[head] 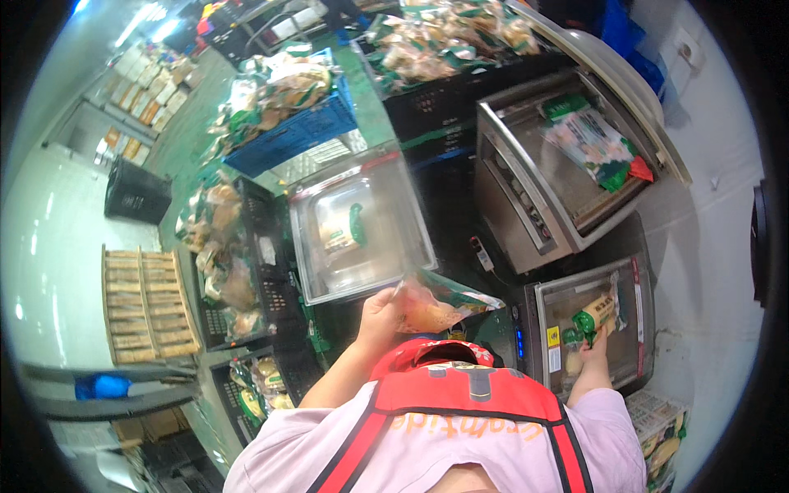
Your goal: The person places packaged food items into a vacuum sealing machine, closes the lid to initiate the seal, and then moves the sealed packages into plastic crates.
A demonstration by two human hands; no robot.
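Observation:
My left hand (378,317) grips the edge of a clear printed plastic bag (431,308) with pale food inside, held in front of my red apron (462,391). On the right, my right hand (595,352) is at a green-and-yellow food packet (596,311); its fingers are partly hidden, but they seem closed on the packet's end. That packet is at a vacuum sealing machine (638,345), with another packet (572,357) beside it. Whether they rest on or under the clear lid is hard to tell. A second vacuum sealer (419,231) shows a packet (342,229) through its clear lid.
A steel vacuum sealer (530,203) has its lid (616,80) raised and a printed bag (588,142) in its chamber. Filled bags heap in a blue crate (296,132) and black crates (468,92) (271,271). A wooden pallet (148,305) leans at left; a wall bounds the right.

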